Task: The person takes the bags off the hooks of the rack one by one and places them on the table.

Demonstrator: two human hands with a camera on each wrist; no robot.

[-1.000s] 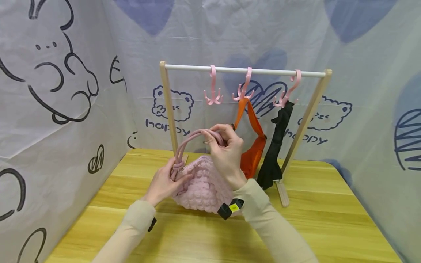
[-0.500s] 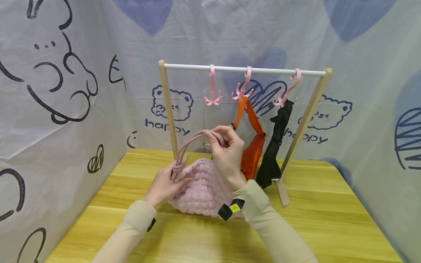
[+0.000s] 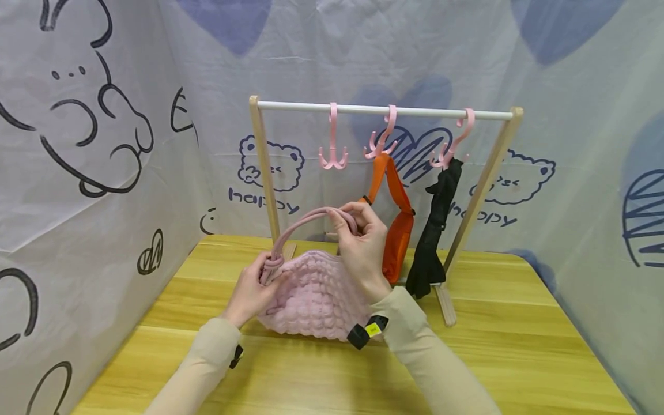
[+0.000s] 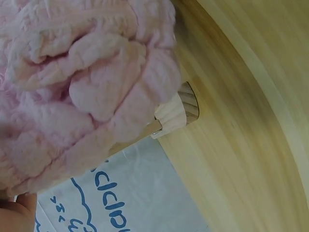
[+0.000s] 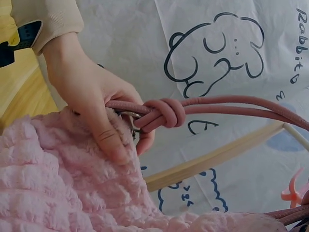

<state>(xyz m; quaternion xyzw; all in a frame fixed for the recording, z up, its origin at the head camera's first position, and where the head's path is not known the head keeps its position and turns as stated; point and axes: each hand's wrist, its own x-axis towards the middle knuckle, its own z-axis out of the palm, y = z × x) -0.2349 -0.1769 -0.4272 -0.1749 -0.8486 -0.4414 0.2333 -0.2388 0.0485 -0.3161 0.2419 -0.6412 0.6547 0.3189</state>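
Over toward the desk's left edge, the left hand is pinching the left end of a puffy pink bag, thumb in front and fingers behind, right by the knot where the handle joins on. That bag sits left of the desk's middle, closer to the back edge than the front, and I honestly can't tell if its bottom touches the wood. Just behind is a rack running along the back edge, its left leg near the back left corner. Next along, a pink hook hangs bare above the bag, and the handle arches up to the right hand, which has its right part gripped between thumb and curled fingers. Past that, an orange bag dangles by its strap from the middle hook, then a long black fabric bundle from the right hook, lower end beside the rack's right foot.
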